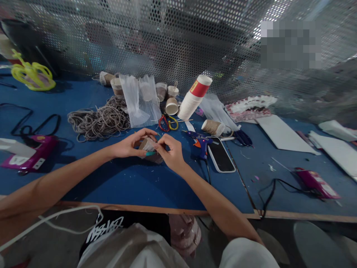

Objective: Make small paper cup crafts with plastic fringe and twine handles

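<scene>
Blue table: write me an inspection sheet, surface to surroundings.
Surface: blue table, small scraps scattered.
Job's things: small cup, sheer wrapping on it, grey cord pile, paper-cup stack.
Clutter: phone, scissors, blue glue gun.
Hands: left hand holds the small cup; right hand pinches at the sheer wrapping.
Cables: loose black cable at right, white cable before the table's edge.
Surroundings: perforated screen behind.

The person's left hand (pixel 129 144) and right hand (pixel 170 152) hold a wrapped cup (pixel 147 144) above the blue tabletop (pixel 134 186).
</scene>
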Demonstrator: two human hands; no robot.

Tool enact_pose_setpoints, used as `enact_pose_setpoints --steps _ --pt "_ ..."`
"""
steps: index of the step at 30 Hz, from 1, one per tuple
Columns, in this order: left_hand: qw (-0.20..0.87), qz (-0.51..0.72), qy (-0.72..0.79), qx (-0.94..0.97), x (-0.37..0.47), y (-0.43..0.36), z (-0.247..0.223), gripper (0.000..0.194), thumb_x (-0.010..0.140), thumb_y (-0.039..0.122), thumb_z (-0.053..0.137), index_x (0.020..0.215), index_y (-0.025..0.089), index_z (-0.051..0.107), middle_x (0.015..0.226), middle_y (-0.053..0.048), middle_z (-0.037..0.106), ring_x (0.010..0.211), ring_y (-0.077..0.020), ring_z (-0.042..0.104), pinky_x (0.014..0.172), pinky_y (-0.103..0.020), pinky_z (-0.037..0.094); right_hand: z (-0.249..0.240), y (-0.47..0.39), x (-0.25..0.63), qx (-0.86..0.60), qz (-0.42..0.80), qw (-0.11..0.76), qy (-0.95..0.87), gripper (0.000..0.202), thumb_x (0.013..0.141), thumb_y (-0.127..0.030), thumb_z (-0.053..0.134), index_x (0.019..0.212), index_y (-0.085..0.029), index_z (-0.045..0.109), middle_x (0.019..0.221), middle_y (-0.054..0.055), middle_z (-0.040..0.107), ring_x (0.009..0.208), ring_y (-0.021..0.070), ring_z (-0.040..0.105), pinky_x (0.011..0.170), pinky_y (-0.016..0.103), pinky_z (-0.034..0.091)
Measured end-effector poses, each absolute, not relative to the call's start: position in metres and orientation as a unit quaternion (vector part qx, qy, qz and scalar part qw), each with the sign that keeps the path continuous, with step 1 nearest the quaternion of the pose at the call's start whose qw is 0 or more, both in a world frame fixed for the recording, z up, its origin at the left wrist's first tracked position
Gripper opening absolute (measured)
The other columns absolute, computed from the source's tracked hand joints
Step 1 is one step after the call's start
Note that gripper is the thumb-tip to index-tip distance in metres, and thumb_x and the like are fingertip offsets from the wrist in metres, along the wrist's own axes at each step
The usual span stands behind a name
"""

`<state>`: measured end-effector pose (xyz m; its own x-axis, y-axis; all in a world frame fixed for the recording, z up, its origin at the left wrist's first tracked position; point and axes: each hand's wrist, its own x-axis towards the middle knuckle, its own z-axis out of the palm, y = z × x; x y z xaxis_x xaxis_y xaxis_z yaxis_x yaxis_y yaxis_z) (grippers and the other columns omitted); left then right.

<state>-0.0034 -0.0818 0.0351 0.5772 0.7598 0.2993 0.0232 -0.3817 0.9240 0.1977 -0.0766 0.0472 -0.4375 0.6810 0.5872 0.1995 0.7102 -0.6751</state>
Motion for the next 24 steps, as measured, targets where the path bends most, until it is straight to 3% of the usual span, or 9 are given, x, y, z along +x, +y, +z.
enact_pose_setpoints --steps 4,7,9,11,13,15,18,22,24 --pt "0.436 0.408 0.268 0.756 -0.004 -0.080 0.030 0.048 0.083 0.029 0.067 0.127 0.023 0.049 0.117 -0.012 0.063 0.108 -0.0232 0.064 0.083 -0.033 0.057 0.065 -0.063 0.215 -0.344 0.281 0.444 -0.778 0.040 0.092 -0.057 0.046 0.072 -0.022 0.045 0.062 -0.004 0.047 0.054 0.0108 0.046 0.055 0.025 0.040" --pt "0.357 0.449 0.279 0.770 -0.006 -0.076 0.025 0.046 0.086 0.031 0.065 0.127 0.021 0.048 0.118 -0.014 0.064 0.109 -0.0235 0.065 0.081 -0.032 0.057 0.087 -0.052 0.238 -0.516 0.151 0.399 -0.743 0.043 0.096 -0.056 0.032 0.084 -0.019 0.050 0.071 0.003 0.056 0.066 0.0171 0.056 0.066 0.032 0.046" --pt "0.249 0.489 0.288 0.785 -0.008 -0.073 0.023 0.047 0.086 0.031 0.064 0.128 0.020 0.046 0.117 -0.014 0.063 0.108 -0.0241 0.065 0.083 -0.034 0.057 0.098 -0.049 0.251 -0.664 0.016 0.285 -0.691 0.047 0.091 -0.055 0.047 0.101 -0.010 0.055 0.099 0.018 0.062 0.095 0.0293 0.060 0.081 0.042 0.047" --pt "0.110 0.510 0.287 0.803 -0.011 -0.069 0.020 0.049 0.085 0.028 0.064 0.129 0.019 0.046 0.114 -0.015 0.063 0.108 -0.0252 0.064 0.086 -0.038 0.056 0.103 -0.050 0.259 -0.776 -0.047 0.158 -0.609 0.070 0.086 -0.057 0.055 0.119 0.004 0.051 0.121 0.035 0.053 0.116 0.0427 0.052 0.089 0.051 0.044" --pt "-0.020 0.513 0.280 0.811 -0.013 -0.066 0.018 0.054 0.084 0.026 0.065 0.133 0.018 0.043 0.113 -0.015 0.063 0.108 -0.0265 0.063 0.088 -0.042 0.055 0.102 -0.053 0.262 -0.834 -0.052 0.058 -0.546 0.089 0.081 -0.061 0.060 0.127 0.013 0.044 0.130 0.042 0.044 0.125 0.0485 0.045 0.094 0.053 0.043" --pt "-0.114 0.514 0.277 0.804 -0.015 -0.063 0.015 0.064 0.084 0.026 0.065 0.141 0.017 0.036 0.115 -0.017 0.062 0.109 -0.0276 0.062 0.088 -0.044 0.056 0.097 -0.055 0.264 -0.844 -0.005 -0.023 -0.537 0.095 0.080 -0.064 0.060 0.130 0.015 0.044 0.130 0.041 0.046 0.125 0.0469 0.048 0.097 0.050 0.043" --pt "-0.197 0.512 0.277 0.789 -0.016 -0.062 0.011 0.077 0.082 0.028 0.068 0.147 0.013 0.028 0.119 -0.020 0.061 0.112 -0.0307 0.060 0.088 -0.048 0.056 0.090 -0.053 0.270 -0.810 0.082 -0.104 -0.571 0.086 0.088 -0.064 0.046 0.130 0.011 0.049 0.129 0.036 0.053 0.122 0.0410 0.055 0.098 0.044 0.044" --pt "-0.194 0.493 0.315 0.788 -0.016 -0.062 0.008 0.081 0.080 0.031 0.069 0.148 0.015 0.027 0.121 -0.021 0.061 0.114 -0.0334 0.060 0.092 -0.052 0.054 0.082 -0.044 0.281 -0.763 0.103 -0.098 -0.631 0.063 0.097 -0.051 0.037 0.115 0.003 0.065 0.118 0.031 0.063 0.114 0.0352 0.063 0.093 0.040 0.047" --pt "-0.172 0.483 0.335 0.791 -0.016 -0.061 0.008 0.079 0.079 0.033 0.070 0.145 0.018 0.030 0.120 -0.019 0.063 0.113 -0.0340 0.061 0.095 -0.055 0.051 0.079 -0.041 0.282 -0.753 0.096 -0.056 -0.649 0.064 0.095 -0.054 0.038 0.104 0.000 0.070 0.107 0.030 0.068 0.107 0.0348 0.066 0.089 0.039 0.049"
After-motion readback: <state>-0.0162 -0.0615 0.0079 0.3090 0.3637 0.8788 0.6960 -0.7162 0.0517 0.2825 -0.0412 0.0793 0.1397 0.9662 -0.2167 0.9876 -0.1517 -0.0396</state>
